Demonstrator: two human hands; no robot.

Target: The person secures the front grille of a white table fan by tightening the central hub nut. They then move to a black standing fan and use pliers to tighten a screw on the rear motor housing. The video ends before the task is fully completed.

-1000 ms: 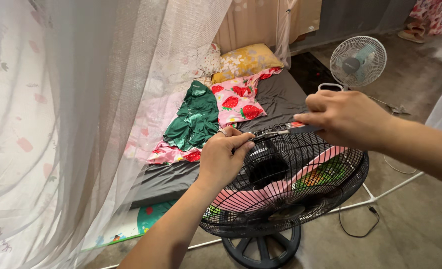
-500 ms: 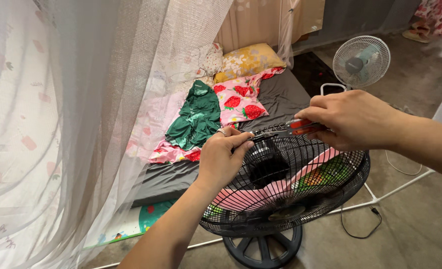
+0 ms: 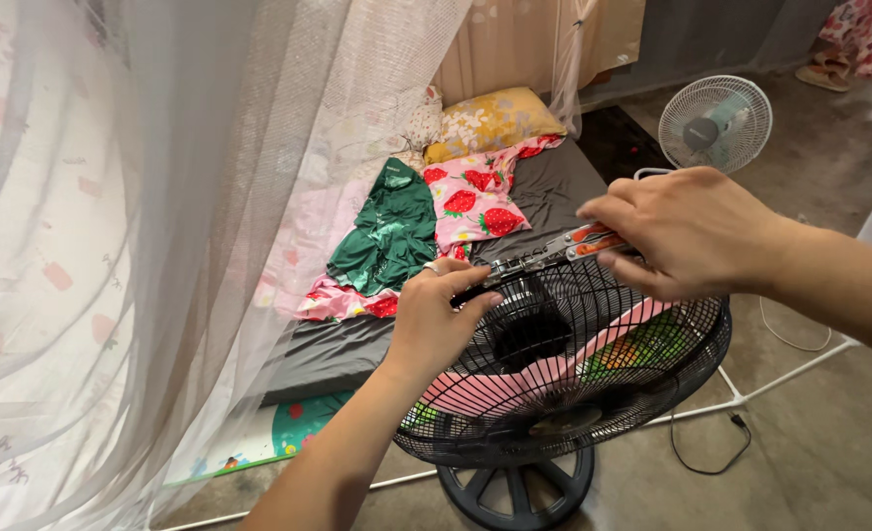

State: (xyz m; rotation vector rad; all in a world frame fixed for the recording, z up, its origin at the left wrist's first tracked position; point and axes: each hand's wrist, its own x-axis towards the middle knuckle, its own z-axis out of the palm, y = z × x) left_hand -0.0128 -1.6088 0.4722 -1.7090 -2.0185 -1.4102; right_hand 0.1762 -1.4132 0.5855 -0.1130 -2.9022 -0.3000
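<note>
Pliers (image 3: pixel 552 250) with orange handles lie across the top rim of a black fan grille (image 3: pixel 593 379). The right hand (image 3: pixel 687 228) grips the handles, its palm hiding most of them. The left hand (image 3: pixel 438 317) pinches the grille rim at the jaws, covering whatever they bite. The fan's base (image 3: pixel 514 490) is cut off below, and a net curtain (image 3: pixel 150 226) blurs the bed (image 3: pixel 544 187).

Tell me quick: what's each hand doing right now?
Left hand: closed, gripping the rim of the black fan guard.
Right hand: closed on the orange-handled pliers, which reach to the guard's rim.
</note>
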